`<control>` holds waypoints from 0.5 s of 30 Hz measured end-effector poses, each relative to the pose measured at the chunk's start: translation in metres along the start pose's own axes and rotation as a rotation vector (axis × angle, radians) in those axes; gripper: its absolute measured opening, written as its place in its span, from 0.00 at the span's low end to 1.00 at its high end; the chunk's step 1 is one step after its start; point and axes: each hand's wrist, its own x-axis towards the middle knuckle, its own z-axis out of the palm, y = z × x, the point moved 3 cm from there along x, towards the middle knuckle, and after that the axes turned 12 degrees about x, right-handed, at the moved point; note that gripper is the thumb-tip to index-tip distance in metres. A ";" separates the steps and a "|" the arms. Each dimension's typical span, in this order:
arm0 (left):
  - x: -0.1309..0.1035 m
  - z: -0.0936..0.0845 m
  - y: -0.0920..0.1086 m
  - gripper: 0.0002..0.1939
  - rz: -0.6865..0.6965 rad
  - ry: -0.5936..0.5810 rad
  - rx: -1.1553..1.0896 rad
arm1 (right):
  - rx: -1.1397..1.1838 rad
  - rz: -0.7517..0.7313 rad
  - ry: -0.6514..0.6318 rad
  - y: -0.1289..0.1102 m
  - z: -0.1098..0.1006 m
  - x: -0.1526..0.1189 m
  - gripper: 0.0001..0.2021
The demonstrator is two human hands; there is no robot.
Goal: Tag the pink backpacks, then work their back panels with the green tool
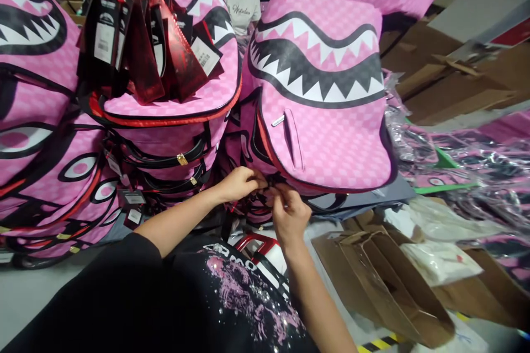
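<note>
In front of me lies a pink checkered backpack [327,138] printed with a toothy shark mouth. My left hand [244,183] and my right hand [290,207] meet at its lower edge, fingers pinched close together. Something small and dark is between them, too small and shaded to name. To the left, a bunch of red and black hang tags [157,49] with white labels rests on another pink backpack [165,107]. Black straps with gold zip pulls [182,159] hang below the tags.
More pink backpacks [25,94] are stacked at far left. An open cardboard box [385,281] stands on the floor at lower right, near plastic bags [443,262]. Plastic-wrapped pink goods [476,149] lie at right. A person in a white shirt [242,5] is behind the backpacks.
</note>
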 end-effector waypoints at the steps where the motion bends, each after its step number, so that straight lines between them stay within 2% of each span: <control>1: -0.002 -0.002 -0.002 0.09 0.017 -0.027 0.007 | 0.022 0.017 0.030 -0.002 -0.003 -0.002 0.09; 4: -0.011 -0.008 -0.011 0.07 0.034 -0.088 0.017 | 0.084 0.049 0.166 -0.008 -0.012 -0.013 0.08; 6: -0.015 -0.008 -0.018 0.07 -0.026 -0.118 -0.033 | 0.040 0.038 0.184 -0.012 -0.015 -0.019 0.08; 9: -0.017 -0.006 -0.022 0.07 -0.104 -0.149 -0.106 | -0.071 0.060 0.077 -0.015 -0.013 -0.020 0.09; 11: -0.018 -0.008 -0.019 0.07 -0.100 -0.153 -0.089 | -0.103 0.104 0.027 -0.015 -0.013 -0.019 0.09; 15: -0.028 -0.025 -0.010 0.11 0.054 -0.129 0.229 | -0.135 0.174 -0.044 -0.015 -0.014 -0.017 0.10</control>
